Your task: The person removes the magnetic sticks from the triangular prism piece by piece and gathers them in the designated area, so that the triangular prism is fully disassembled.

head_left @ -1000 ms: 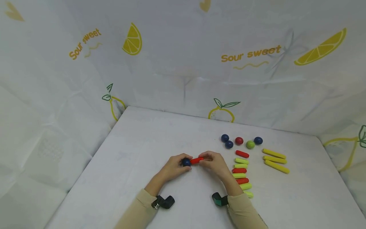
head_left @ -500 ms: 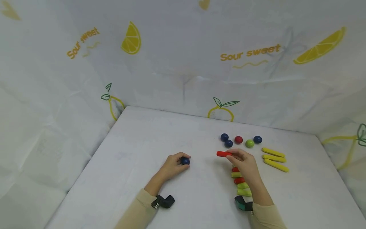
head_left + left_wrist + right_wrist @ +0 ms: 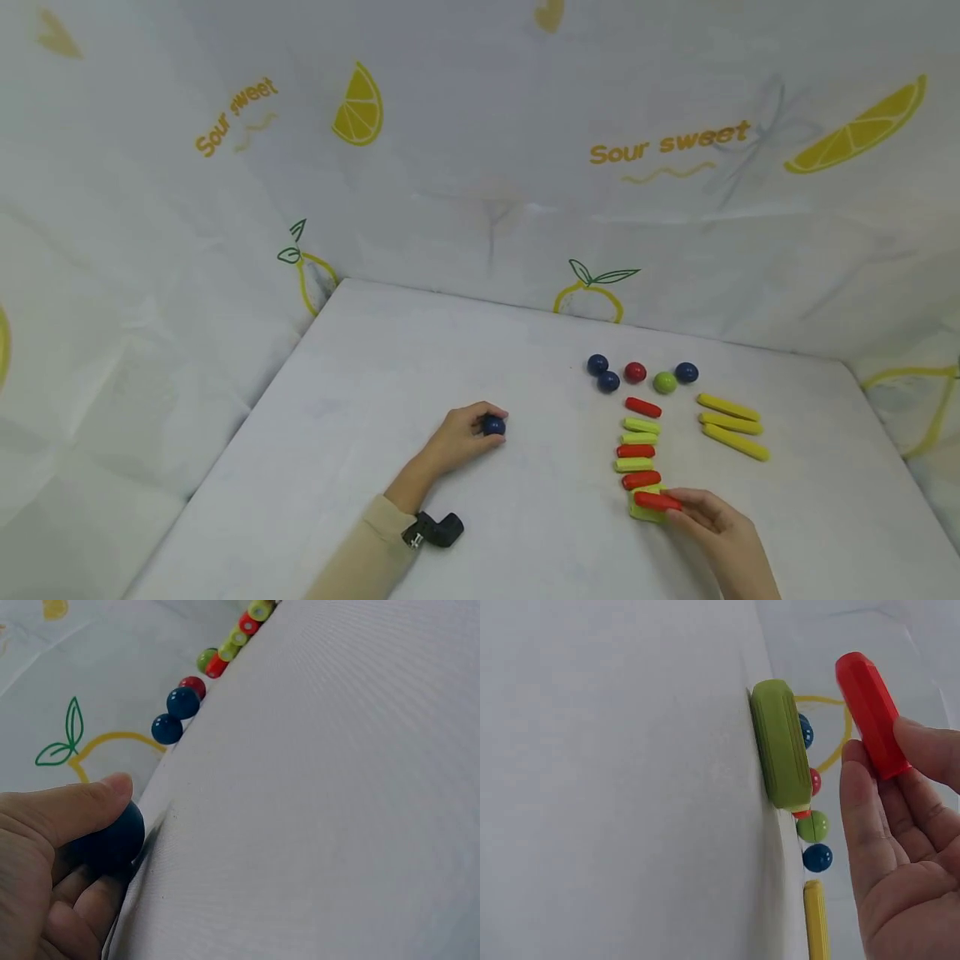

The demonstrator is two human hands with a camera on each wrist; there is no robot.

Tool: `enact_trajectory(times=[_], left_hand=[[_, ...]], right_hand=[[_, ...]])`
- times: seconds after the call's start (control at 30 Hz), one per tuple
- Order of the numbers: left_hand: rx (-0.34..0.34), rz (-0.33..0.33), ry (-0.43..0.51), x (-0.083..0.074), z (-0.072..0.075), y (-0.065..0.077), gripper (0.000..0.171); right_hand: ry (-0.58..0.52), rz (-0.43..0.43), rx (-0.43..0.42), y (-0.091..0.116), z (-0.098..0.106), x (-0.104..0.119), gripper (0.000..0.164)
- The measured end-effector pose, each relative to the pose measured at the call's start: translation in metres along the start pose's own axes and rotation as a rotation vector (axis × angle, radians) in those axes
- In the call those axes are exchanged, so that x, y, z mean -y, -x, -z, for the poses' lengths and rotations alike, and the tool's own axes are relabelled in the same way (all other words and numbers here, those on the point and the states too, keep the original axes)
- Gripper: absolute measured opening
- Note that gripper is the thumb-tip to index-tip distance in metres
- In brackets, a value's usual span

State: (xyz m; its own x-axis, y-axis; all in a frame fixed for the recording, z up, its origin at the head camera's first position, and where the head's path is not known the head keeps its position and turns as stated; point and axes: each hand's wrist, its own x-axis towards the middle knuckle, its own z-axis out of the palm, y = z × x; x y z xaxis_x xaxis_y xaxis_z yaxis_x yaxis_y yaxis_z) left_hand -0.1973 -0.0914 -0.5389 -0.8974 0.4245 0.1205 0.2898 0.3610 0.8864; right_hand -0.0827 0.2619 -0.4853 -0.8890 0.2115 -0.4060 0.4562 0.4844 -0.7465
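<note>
A dark blue ball (image 3: pixel 493 425) sits on the white table, with my left hand (image 3: pixel 460 439) curled round it; thumb and fingers hold its sides in the left wrist view. My right hand (image 3: pixel 723 533) pinches a short red stick (image 3: pixel 871 712) by one end, thumb against fingers. In the head view that stick overlaps the near end of a column of short red and yellow-green sticks. The nearest light green stick (image 3: pixel 780 744) lies on the table beside the raised red one in the right wrist view.
Beyond the column stand several balls: blue balls (image 3: pixel 597 364), a red ball (image 3: pixel 635 372) and a green ball (image 3: pixel 664 382). Three longer yellow sticks (image 3: pixel 735 442) lie to their right. A printed white cloth (image 3: pixel 480 167) hangs behind the table's (image 3: pixel 420 333) far edge.
My right hand has carried the red stick away from the blue ball, rightward and then nearer, to the column's near end. My left hand keeps its hold on the ball in place.
</note>
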Motion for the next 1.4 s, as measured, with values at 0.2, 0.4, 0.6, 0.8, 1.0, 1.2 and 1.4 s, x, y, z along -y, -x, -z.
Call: enact_trajectory(times=[0.2, 0.4, 0.6, 0.8, 1.0, 1.2, 1.4], left_hand=[[0.002, 0.012, 0.012, -0.007, 0.001, 0.001, 0.033], [0.002, 0.034, 0.030, -0.013, 0.002, 0.002, 0.033], [0.006, 0.035, 0.013, -0.010, 0.002, 0.003, 0.033], [0.006, 0.026, 0.014, -0.010, 0.001, 0.002, 0.035], [0.015, 0.009, 0.017, -0.008, -0.001, 0.000, 0.040], [0.022, 0.000, 0.015, -0.010, -0.001, 0.000, 0.041], [0.024, -0.044, -0.009, -0.018, -0.003, -0.008, 0.040]], right_hand=[[0.019, -0.054, 0.028, 0.002, 0.004, -0.033, 0.068], [0.026, -0.061, 0.047, 0.003, -0.002, -0.037, 0.064], [0.100, -0.012, 0.027, 0.004, -0.009, -0.033, 0.060], [0.194, 0.049, -0.047, 0.004, -0.016, -0.034, 0.049], [0.197, 0.053, -0.094, 0.003, -0.018, -0.035, 0.054], [0.150, -0.005, -0.151, 0.003, -0.016, -0.038, 0.058], [0.097, -0.041, -0.192, 0.002, -0.016, -0.041, 0.056]])
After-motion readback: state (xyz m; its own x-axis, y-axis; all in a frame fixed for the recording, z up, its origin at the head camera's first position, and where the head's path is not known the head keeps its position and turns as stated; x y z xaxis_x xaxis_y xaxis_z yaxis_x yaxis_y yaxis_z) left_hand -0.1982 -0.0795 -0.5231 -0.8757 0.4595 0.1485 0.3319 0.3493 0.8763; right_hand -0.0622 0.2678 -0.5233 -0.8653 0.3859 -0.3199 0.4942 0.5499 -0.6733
